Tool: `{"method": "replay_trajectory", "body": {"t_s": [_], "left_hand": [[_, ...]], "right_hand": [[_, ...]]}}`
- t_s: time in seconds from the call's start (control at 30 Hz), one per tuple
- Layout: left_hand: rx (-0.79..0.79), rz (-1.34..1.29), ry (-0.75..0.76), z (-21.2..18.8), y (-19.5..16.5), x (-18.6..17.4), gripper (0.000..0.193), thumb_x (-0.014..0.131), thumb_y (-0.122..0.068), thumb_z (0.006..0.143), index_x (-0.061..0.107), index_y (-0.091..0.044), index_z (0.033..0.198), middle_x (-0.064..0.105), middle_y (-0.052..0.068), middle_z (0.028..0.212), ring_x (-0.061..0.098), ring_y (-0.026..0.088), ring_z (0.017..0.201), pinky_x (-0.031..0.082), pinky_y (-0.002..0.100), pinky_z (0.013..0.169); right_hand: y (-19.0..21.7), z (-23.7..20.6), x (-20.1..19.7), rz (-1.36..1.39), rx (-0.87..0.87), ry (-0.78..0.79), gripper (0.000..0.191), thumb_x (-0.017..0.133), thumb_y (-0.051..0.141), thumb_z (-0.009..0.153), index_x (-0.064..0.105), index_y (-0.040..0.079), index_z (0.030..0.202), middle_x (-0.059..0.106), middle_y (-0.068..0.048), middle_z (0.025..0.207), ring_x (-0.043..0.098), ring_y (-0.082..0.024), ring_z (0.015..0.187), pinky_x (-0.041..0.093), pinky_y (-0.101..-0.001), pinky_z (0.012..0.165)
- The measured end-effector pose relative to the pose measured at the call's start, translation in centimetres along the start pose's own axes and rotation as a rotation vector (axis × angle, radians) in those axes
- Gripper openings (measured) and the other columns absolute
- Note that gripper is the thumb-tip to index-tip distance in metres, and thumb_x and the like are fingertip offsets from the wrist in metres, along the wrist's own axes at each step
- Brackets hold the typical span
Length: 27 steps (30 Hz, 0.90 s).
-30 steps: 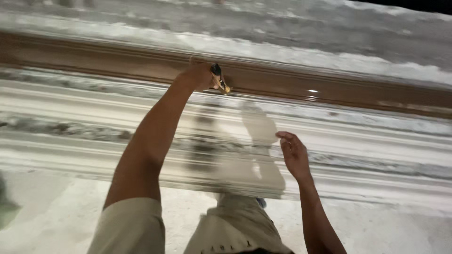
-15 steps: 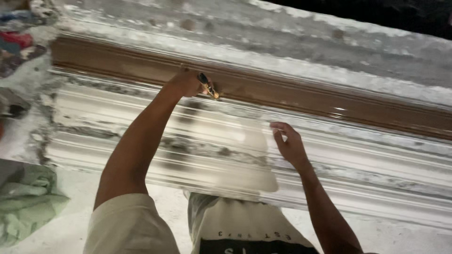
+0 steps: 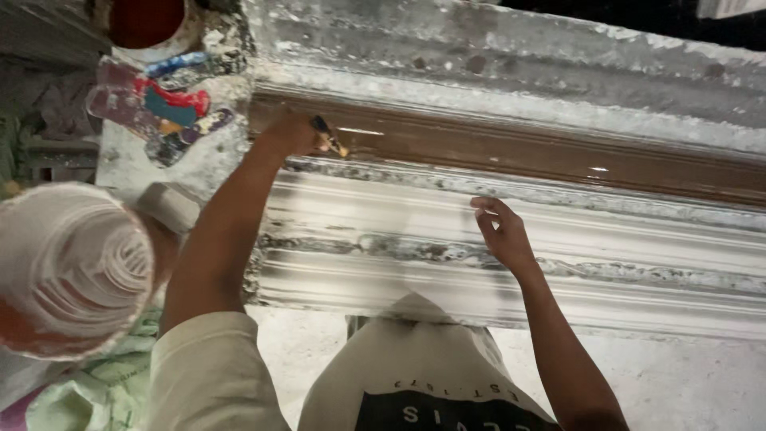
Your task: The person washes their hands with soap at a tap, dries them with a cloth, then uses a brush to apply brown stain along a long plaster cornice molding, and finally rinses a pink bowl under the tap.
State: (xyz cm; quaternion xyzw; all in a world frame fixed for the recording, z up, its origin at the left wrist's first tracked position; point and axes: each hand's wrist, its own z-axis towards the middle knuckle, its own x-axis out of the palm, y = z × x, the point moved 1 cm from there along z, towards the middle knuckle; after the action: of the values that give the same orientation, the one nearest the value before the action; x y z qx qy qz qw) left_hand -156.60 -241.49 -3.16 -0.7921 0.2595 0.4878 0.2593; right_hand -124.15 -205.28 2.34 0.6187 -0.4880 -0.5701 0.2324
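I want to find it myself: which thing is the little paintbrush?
Look at the long white moulding with a glossy brown band along its top. At the band's left end, the left hand holds the paintbrush. It is the only thin dark stick with a yellowish tip.

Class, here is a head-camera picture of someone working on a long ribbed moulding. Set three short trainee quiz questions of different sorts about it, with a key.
1. True or false: the left hand holds a small paintbrush against the brown band.
2. What does the right hand do? A) grips a roller B) rests open on the white ribbed moulding C) lifts the bucket
3. Fill in: at the left edge stands a paint-smeared white ____.

Key: 1 true; 2 B; 3 bucket.
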Motion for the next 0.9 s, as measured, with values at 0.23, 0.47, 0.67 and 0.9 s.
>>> {"method": "replay_trajectory", "body": {"t_s": [0.23, 0.47, 0.67, 0.9], "left_hand": [[-0.028, 0.013, -0.045, -5.7, 8.6, -1.5, 0.033, 0.065, -0.041, 0.091, 0.068, -0.031, 0.122, 0.073, 0.008, 0.115, 0.067, 0.034, 0.110, 0.041, 0.067, 0.096], [-0.226, -0.042, 0.048, -8.4, 13.7, -3.0, 0.031, 0.069, -0.040, 0.091, 0.075, -0.020, 0.113, 0.074, 0.015, 0.112, 0.070, 0.037, 0.102, 0.055, 0.049, 0.089], [-0.338, -0.257, -0.066, -8.9, 16.1, -4.8, 0.049, 0.073, -0.050, 0.089, 0.076, -0.005, 0.109, 0.074, 0.022, 0.106, 0.071, 0.039, 0.099, 0.055, 0.049, 0.088], [-0.290, -0.679, -0.524, -3.4, 6.9, -0.1, 0.034, 0.067, -0.037, 0.095, 0.075, -0.012, 0.117, 0.076, 0.018, 0.092, 0.075, 0.032, 0.084, 0.059, 0.043, 0.078]], "right_hand": [[3.3, 0.6, 2.9, -0.073, -0.139, -0.030, 0.025, 0.061, 0.018, 0.104, 0.068, 0.008, 0.126, 0.073, -0.006, 0.122, 0.069, -0.014, 0.099, 0.051, -0.0260, 0.063], [4.4, -0.4, 4.2, -0.172, -0.132, -0.078, 0.026, 0.061, 0.020, 0.104, 0.067, 0.008, 0.126, 0.074, -0.006, 0.123, 0.071, -0.016, 0.094, 0.055, -0.0278, 0.069], [5.9, -1.4, 3.9, -0.177, -0.120, -0.145, 0.028, 0.061, 0.021, 0.104, 0.068, 0.007, 0.127, 0.075, -0.007, 0.122, 0.071, -0.018, 0.089, 0.052, -0.0273, 0.068], [3.7, -3.1, 1.6, -0.086, -0.026, -0.188, 0.026, 0.059, 0.019, 0.104, 0.068, 0.007, 0.126, 0.074, -0.006, 0.120, 0.070, -0.016, 0.104, 0.048, -0.0278, 0.057]]}}
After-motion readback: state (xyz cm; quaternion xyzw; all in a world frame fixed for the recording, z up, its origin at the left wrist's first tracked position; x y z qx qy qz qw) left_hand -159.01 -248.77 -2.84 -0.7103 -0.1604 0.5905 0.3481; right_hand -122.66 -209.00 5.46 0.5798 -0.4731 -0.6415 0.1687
